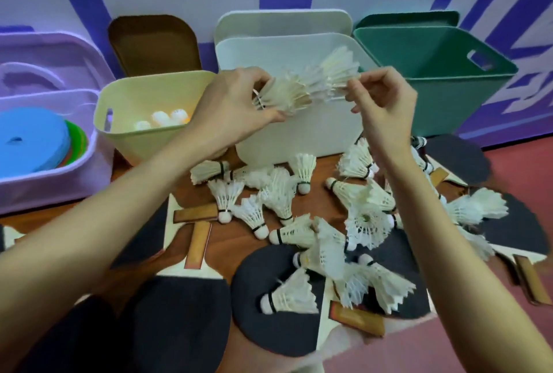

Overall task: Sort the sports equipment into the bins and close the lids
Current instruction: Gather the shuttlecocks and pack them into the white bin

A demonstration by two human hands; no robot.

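Note:
A nested stack of white feather shuttlecocks [311, 82] is held above the open white bin [299, 136]. My left hand [239, 106] grips the stack's lower end, and my right hand [380, 97] pinches its upper end by the feathers. Several loose shuttlecocks [278, 199] lie on the wooden table in front of the bin, some on top of black table-tennis paddles [269, 324]. The yellow bin [143, 115] to the left holds white ping-pong balls [163, 119]. The green bin [434, 85] stands on the right.
A lilac bin [45, 187] at far left holds flat coloured discs [36, 142], blue on top. Lids stand upright behind the bins: brown [152, 43], white [284, 22], green [407, 19]. More paddles lie at the table's right edge [457, 157].

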